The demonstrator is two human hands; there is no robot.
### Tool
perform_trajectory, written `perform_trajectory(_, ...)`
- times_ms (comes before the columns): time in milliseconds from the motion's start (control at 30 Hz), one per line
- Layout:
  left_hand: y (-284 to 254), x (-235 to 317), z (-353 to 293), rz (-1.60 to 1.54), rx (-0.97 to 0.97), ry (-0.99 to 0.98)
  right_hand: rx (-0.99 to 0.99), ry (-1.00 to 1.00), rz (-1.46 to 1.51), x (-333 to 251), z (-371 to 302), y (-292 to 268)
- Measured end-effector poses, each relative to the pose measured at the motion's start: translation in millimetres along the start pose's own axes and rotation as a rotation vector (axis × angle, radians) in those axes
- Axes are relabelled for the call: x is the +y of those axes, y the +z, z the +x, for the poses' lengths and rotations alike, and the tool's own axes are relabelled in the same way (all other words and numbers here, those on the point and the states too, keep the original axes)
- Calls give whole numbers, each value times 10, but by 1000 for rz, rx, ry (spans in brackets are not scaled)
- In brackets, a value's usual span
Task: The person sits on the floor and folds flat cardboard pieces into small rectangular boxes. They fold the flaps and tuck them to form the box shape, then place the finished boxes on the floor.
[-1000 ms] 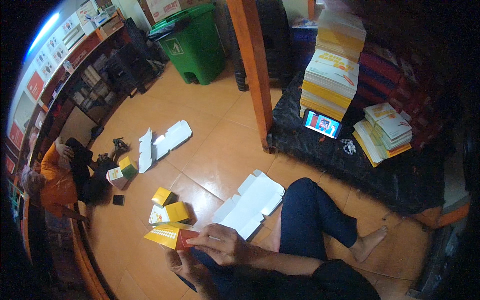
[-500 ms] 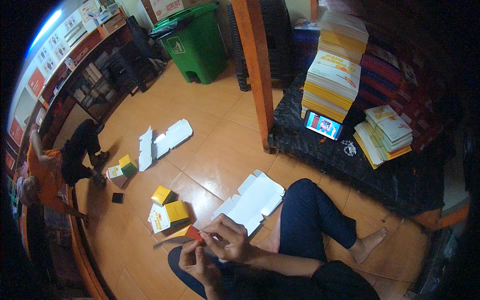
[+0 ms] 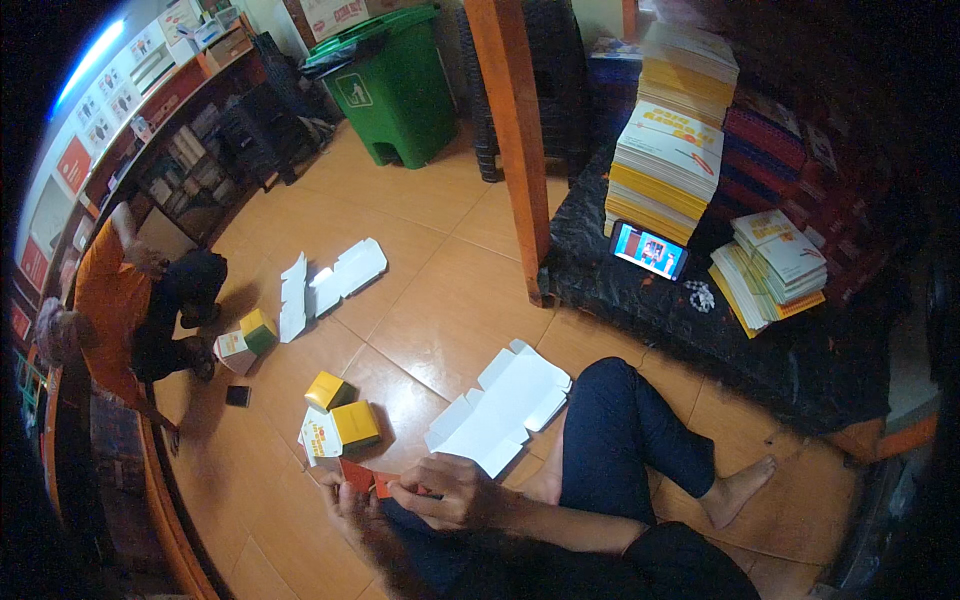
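Low over our lap, we pinch 1 small orange carton (image 3: 372, 480) between both hands: left hand (image 3: 352, 508) under its left end, right hand (image 3: 450, 490) closed on its right, long axis running left-right.

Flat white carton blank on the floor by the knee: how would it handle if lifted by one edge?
The flat white carton blank looks like thin die-cut card, so probably light. Lying unfolded with loose flaps, it would likely sag and hinge at its creases. On the smooth floor tiles it would probably slide when pushed.
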State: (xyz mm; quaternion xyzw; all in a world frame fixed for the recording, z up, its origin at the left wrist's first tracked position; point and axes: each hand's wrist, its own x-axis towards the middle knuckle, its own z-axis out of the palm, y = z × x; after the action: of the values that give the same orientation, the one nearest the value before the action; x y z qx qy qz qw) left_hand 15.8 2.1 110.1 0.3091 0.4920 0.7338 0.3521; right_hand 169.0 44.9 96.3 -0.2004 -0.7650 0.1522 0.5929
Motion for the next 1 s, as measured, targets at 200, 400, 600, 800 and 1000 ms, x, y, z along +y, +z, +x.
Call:
perform_trajectory(200, -43, 132, -42, 106, -20, -73, 30, 8, -27, 100, 2, -22)
perform_trajectory(400, 114, -39, -167, 640, 27, 397, 261, 316, 159, 3, 98, 6)
perform_trajectory(600, 265, -204, -346, 570, 11, 446, 311, 351, 154, -70, 140, 54)
perform_trajectory(800, 227, -77, -358, 347, -35, 211, 211, 456, 191, -68, 139, 1)
perform_trajectory(1000, 144, -105, -263, 237, 18, 34, 106, 322, 146, -23, 116, -7)
